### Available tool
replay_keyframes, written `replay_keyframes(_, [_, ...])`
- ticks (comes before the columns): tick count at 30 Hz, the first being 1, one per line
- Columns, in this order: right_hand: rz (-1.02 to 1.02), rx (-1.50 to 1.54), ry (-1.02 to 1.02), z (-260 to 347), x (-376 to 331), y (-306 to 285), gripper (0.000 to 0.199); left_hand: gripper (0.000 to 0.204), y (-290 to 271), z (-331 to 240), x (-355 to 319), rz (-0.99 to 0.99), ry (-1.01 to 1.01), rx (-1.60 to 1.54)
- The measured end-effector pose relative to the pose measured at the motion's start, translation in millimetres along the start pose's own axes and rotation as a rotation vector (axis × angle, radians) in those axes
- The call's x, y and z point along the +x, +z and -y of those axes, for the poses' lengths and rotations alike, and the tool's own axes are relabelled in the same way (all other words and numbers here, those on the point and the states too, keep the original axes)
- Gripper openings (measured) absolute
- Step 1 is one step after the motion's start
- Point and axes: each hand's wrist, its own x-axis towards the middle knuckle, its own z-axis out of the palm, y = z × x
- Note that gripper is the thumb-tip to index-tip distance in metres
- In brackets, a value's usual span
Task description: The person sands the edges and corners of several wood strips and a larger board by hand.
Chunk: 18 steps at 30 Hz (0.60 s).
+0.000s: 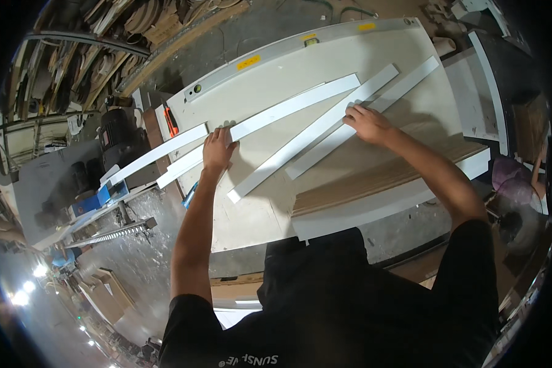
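Note:
Several long white strips lie slanted across a pale work table (386,55). My left hand (218,149) rests flat on one long white strip (288,107) that runs off the table's left edge. My right hand (368,124) presses down on another white strip (405,86) lying at the far right of the group. Between my hands lies a third white strip (306,135), untouched. A shorter white strip (156,153) sticks out past the table to the left of my left hand.
A thick board stack (380,184) sits at the table's near right corner. A grey metal rail (270,55) with yellow labels borders the far edge. Machinery (113,135) and a blue part (95,199) stand to the left; stacked wood fills the upper left.

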Motion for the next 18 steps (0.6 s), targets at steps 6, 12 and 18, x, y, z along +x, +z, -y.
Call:
replay_keyframes(6, [-0.040,0.068,-0.121,32,21,-7,0.034,0.057,-15,-15,11,-0.008,0.082,-0.015])
replay_keyframes(12, [-0.087,0.146,-0.230,75,58,12,0.038,0.052,-40,-76,-3,-0.026,0.110,-0.173])
replay_keyframes(18, [-0.048,0.165,-0.235,110,57,-1,0.041,0.053,-6,-98,-22,-0.049,0.088,-0.316])
